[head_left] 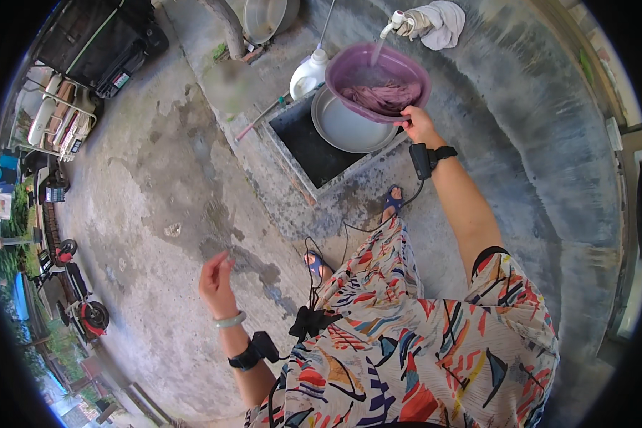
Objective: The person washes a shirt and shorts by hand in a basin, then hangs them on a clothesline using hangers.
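Purple basin held under running tap

Purple basin (386, 77) sits tilted under the tap (394, 23), thin stream of water falling into it; wet purplish cloth (382, 95) bunched inside w/ water. Right hand (418, 125) grips the basin's near rim, fingers curled over the edge, arm stretched fwd. Basin hangs over a round metal pan (346, 128) that rests in the dark square concrete sink (303, 143). White detergent bottle (309, 73) stands just left of the basin, at the sink's far corner. Pale rag (439, 23) draped by the tap. Left hand (216, 282) well apart, off to the person's left over bare concrete floor (157, 214), holding nothing, fingers loosely bent w/ tips close together. Motorbike (85, 310) far left edge
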`<state>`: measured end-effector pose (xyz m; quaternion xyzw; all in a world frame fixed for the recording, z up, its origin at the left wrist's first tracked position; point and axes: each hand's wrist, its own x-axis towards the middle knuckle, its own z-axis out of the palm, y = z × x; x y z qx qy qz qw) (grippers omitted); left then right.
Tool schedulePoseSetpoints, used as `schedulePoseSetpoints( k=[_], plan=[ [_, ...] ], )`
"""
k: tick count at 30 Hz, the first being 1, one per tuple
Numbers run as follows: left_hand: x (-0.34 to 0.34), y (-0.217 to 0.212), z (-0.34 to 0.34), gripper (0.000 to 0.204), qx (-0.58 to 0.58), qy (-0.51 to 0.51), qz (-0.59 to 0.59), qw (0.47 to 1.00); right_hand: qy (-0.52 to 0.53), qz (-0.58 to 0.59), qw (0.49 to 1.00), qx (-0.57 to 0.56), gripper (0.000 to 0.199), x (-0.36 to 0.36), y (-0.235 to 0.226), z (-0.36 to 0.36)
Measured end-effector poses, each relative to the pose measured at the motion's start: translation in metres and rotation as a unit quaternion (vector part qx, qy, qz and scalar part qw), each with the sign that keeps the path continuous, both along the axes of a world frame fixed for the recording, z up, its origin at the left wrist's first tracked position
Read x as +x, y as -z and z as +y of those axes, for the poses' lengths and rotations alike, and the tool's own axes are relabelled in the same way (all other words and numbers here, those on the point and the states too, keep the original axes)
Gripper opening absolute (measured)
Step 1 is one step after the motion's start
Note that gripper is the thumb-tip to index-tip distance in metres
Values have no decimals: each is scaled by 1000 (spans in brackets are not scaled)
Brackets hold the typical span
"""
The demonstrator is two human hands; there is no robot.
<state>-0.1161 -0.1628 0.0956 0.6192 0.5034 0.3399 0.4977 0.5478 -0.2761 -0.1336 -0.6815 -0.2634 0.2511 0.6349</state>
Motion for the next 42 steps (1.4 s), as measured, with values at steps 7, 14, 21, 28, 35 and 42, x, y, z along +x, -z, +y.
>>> schedulePoseSetpoints(
  k=[7,14,21,28,35,42],
  plan=[
    [119,19,15,20,-79,160,-105,978,47,157,987,-3,17,-25,-27,19],
    [264,75,18,34,-244,211,-162,932,-31,-30,997,-67,33,-30,-26,4],
    [389,108,30,111,-453,120,-153,870,67,122,990,-11,8,-33,-45,3],
    [423,112,38,97,-415,112,-77,900,151,302,941,-31,10,-85,-102,30],
    [384,156,20,55,-294,229,-90,923,188,290,937,-47,9,-79,-97,22],
    [334,210,63,41,-419,37,-41,906,164,284,945,-13,9,-84,-94,21]
  ],
)
